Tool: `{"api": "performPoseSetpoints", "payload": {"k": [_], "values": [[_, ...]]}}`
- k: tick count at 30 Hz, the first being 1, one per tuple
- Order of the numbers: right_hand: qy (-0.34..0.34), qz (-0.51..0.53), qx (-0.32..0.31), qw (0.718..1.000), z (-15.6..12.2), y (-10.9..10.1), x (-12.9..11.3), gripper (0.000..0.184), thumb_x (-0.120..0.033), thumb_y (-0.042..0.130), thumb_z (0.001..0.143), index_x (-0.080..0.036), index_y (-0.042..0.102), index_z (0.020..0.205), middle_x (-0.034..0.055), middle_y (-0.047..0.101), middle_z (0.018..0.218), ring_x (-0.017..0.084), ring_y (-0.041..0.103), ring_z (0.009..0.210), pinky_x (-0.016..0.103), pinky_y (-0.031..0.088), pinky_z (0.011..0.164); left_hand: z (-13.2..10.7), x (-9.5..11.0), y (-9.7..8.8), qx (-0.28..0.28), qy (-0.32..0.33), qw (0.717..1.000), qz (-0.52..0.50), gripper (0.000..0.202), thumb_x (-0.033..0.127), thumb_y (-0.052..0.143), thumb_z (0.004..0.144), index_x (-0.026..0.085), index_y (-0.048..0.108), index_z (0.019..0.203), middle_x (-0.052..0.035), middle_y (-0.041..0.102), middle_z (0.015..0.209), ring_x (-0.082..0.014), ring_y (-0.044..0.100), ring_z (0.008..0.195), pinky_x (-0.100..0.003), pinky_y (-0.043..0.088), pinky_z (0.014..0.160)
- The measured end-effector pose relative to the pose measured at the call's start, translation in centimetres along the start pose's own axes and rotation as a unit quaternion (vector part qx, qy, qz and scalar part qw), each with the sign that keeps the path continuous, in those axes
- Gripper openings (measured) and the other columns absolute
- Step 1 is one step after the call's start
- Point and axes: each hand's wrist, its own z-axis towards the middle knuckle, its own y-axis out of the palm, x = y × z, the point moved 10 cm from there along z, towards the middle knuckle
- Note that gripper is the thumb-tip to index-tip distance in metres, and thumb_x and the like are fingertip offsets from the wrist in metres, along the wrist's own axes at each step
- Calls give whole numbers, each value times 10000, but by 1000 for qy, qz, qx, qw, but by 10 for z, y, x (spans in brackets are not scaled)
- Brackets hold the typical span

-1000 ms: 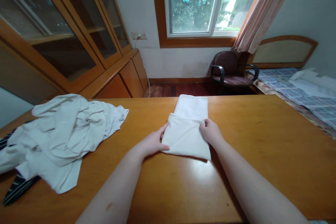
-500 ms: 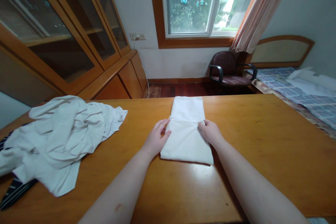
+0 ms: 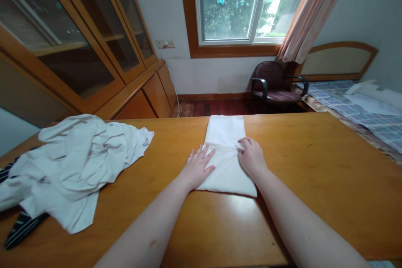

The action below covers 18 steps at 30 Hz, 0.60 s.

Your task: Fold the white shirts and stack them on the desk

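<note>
A white cloth garment (image 3: 228,178), folded into a narrow strip, lies on the wooden table (image 3: 314,184) in front of me. Its near part overlaps the far part, with an edge running across the middle. My left hand (image 3: 199,167) rests on the left side of the near part, fingers spread and flat. On the opposite side, my right hand (image 3: 251,155) has its fingers curled in at the right end of that edge, pinching the fabric there. Small creases run from this spot across the cloth.
A crumpled heap of white cloth (image 3: 72,167) lies at the table's left, over a dark striped cloth (image 3: 23,228). Behind the table are a glass-door cabinet (image 3: 94,29), a brown armchair (image 3: 272,81) and a bed (image 3: 354,104) with a checked cover.
My left hand has moved from the cloth's left edge onto its top and spread its fingers. My right hand has shifted slightly, staying at the right edge.
</note>
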Motion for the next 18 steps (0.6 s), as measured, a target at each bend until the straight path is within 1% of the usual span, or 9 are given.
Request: {"api": "performPoseSetpoints", "payload": {"k": [3,5,7,9,11,13,14,16,18], "values": [[-156,12,-49,986,-11,4,-39,323,-133,446,825,-223,641,1067,61,580,1261,223,463,1188,382,276,1042,0,0,0,1,-2,1000,6,592,486,386,891,312,276,1446,-36,124,1552,-290,49,1419,-565,21,1106],[-197,24,-105,975,-19,14,-50,349,-216,452,868,-231,604,1181,58,535,1333,220,421,1257,413,221,1086,0,0,-1,4,-3,1000,10,591,489,392,886,318,285,1442,-33,137,1550,-291,48,1419,-573,1,1101],[-175,23,-143,974,-20,24,-47,427,-313,468,881,-225,533,1294,81,455,1406,248,354,1322,462,173,1107,-3,2,-1,1,-7,1000,9,597,492,403,878,319,292,1438,-41,149,1548,-294,70,1417,-584,-6,1094],[-154,25,-169,973,-18,33,-40,478,-353,456,892,-227,477,1352,90,385,1449,260,289,1361,483,157,1112,-7,6,-1,-9,-19,1000,10,622,501,436,858,307,306,1434,-70,171,1542,-311,122,1409,-607,-1,1081],[-163,39,-195,966,-18,41,-37,475,-328,417,910,-239,446,1376,80,353,1466,237,255,1377,467,167,1116,-12,11,-4,-7,-38,999,20,648,522,482,826,283,354,1415,-109,244,1517,-342,178,1391,-638,-9,1064],[-181,58,-212,959,-18,45,-37,467,-293,394,918,-253,433,1382,68,345,1470,213,246,1380,456,169,1120,-17,19,-14,24,-46,998,37,634,540,493,817,242,430,1373,-144,353,1464,-356,209,1379,-637,-31,1066],[-186,68,-216,956,-18,46,-37,466,-281,391,918,-255,431,1382,65,346,1469,207,247,1380,455,168,1122,-19,24,-18,40,-38,998,43,625,544,480,826,218,452,1358,-155,381,1446,-347,209,1381,-616,-31,1080],[-187,90,-215,954,-16,47,-36,465,-257,392,915,-244,437,1378,65,361,1461,199,265,1373,448,172,1124,-20,38,-21,50,14,998,43,617,531,446,853,191,439,1367,-148,355,1463,-307,182,1396,-554,-3,1115],[-162,111,-198,960,-12,47,-30,451,-211,384,907,-222,480,1348,69,406,1435,192,296,1360,437,195,1121,-18,50,-14,23,80,996,30,619,514,440,863,218,382,1404,-105,271,1509,-276,126,1413,-526,28,1128]]}}
